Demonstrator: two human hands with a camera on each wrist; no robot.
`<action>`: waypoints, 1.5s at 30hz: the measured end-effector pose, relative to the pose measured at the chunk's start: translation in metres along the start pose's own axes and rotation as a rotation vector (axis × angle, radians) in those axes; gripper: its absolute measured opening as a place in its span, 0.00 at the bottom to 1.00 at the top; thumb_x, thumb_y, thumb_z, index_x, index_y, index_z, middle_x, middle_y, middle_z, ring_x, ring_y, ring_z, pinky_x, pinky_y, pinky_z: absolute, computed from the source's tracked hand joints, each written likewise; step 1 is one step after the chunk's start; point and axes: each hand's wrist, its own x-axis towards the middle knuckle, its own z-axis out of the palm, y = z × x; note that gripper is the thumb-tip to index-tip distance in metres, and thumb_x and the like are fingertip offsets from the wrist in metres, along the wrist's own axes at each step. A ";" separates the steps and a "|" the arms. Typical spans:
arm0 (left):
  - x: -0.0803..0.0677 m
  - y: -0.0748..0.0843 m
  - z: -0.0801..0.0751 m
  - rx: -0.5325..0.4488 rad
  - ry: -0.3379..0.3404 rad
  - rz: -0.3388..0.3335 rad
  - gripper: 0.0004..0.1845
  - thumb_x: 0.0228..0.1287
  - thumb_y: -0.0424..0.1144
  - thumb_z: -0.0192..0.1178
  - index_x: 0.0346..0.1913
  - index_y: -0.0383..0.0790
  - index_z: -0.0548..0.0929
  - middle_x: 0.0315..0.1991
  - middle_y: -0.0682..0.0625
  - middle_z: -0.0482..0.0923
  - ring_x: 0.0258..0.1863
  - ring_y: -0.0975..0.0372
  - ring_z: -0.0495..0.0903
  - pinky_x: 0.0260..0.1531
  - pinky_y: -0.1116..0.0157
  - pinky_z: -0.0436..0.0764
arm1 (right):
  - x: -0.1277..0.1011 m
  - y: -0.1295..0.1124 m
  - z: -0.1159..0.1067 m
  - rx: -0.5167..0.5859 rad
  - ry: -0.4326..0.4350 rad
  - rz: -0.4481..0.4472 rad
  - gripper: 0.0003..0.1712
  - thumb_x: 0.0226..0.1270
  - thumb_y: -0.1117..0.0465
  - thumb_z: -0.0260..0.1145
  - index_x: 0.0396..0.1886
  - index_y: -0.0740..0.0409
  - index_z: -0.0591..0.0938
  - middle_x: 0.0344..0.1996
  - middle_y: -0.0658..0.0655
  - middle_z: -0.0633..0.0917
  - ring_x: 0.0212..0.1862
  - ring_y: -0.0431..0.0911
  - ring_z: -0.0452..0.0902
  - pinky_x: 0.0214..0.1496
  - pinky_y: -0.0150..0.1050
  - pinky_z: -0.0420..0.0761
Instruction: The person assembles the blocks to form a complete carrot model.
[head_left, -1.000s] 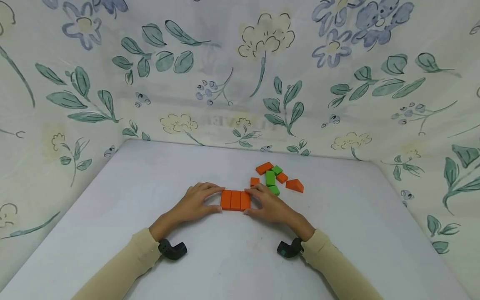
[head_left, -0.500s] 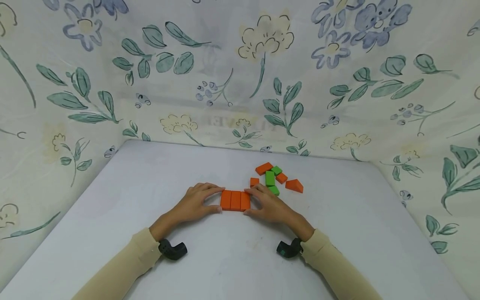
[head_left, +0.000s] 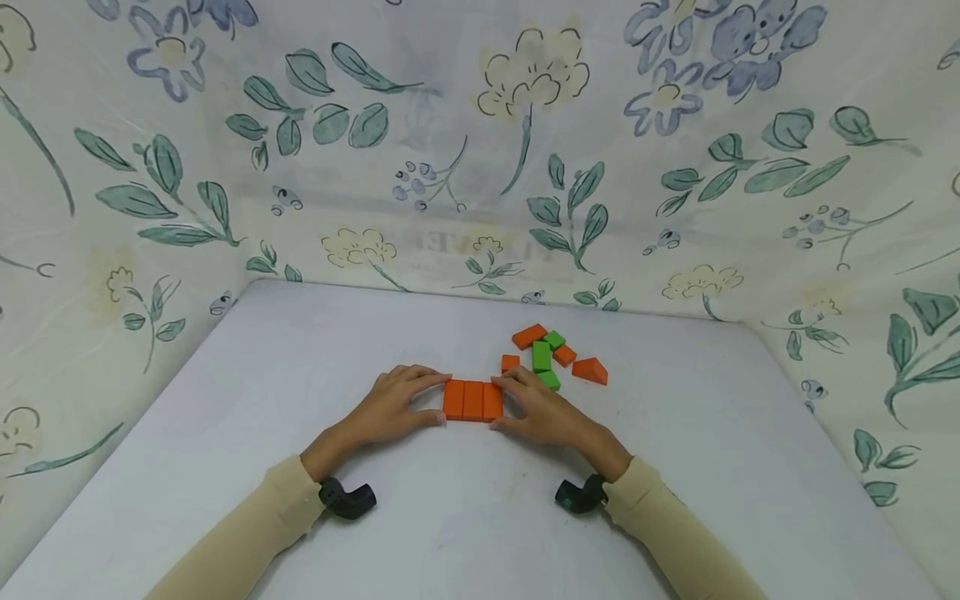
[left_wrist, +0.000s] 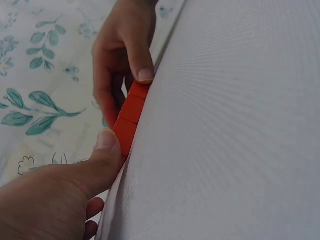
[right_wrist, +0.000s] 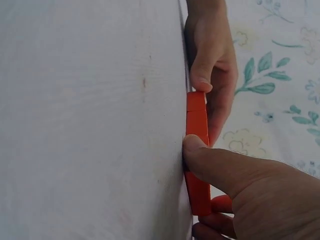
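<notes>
Three orange rectangular blocks lie side by side on the white table, their long sides touching, forming one flat rectangle. My left hand pinches the leftmost block by its near and far ends, thumb nearest me and fingers behind. On the other side my right hand pinches the rightmost block likewise. From the left wrist, the row of orange blocks shows edge-on between both thumbs. In the right wrist view my right thumb lies across the near face of the orange blocks.
Just beyond my right hand lie several loose pieces: a green rectangular block, smaller green pieces, a long orange block, small orange blocks and an orange wedge-like piece. Floral cloth hangs behind the table.
</notes>
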 end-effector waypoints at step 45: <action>-0.001 0.001 -0.001 -0.039 0.009 -0.016 0.32 0.61 0.57 0.68 0.67 0.52 0.76 0.66 0.51 0.75 0.67 0.51 0.69 0.61 0.45 0.66 | 0.040 0.033 -0.048 -0.164 -0.008 -0.004 0.18 0.66 0.57 0.71 0.52 0.62 0.85 0.53 0.59 0.86 0.57 0.53 0.79 0.64 0.52 0.75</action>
